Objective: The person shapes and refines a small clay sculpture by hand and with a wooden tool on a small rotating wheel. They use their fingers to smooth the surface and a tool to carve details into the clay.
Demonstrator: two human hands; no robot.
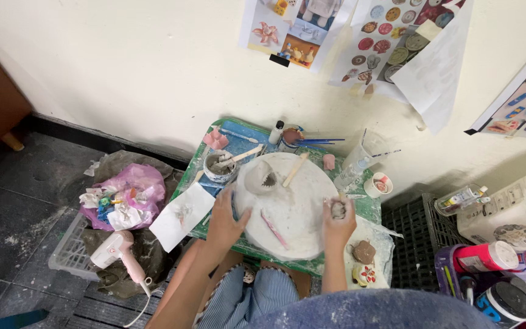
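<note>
1. Head view: small green table (197, 176) against a cream wall (123, 67), dark floor (13, 201) to the left.
2. Posters (391, 36) taped on the wall above the table.
3. Round white board (293, 213) fills most of the table, dusty with clay.
4. Pink bag (130, 183) of scraps sits left of the table, over a white crate (65, 256).
5. White paper (181, 216) lies on the table's left edge, just beside the board.
6. Pink hairdryer (117, 250) on the floor, lower left.
7. Paint jars (494, 268) crowd the lower right, well apart from the board.
8. Left hand (225, 222) rests flat on the board's left rim, fingers together, clamped on nothing.
9. Right hand (338, 224) at the board's right rim, fingers curled tight around a clay lump (338, 210); lump sits at the fingertips, just above the rim.
10. Grey clay cup (262, 178) stands on the board's upper left, jagged teeth cut in its side.
11. Water bowl (219, 166) just beside the board, upper left, tool sticking out.
12. Wooden tool (294, 170) lies on the board, right of the cup.
13. Pink tool (273, 228) lies on the board between the hands.
14. Small brown clay piece (364, 251) near the right wrist, off the board.
</note>
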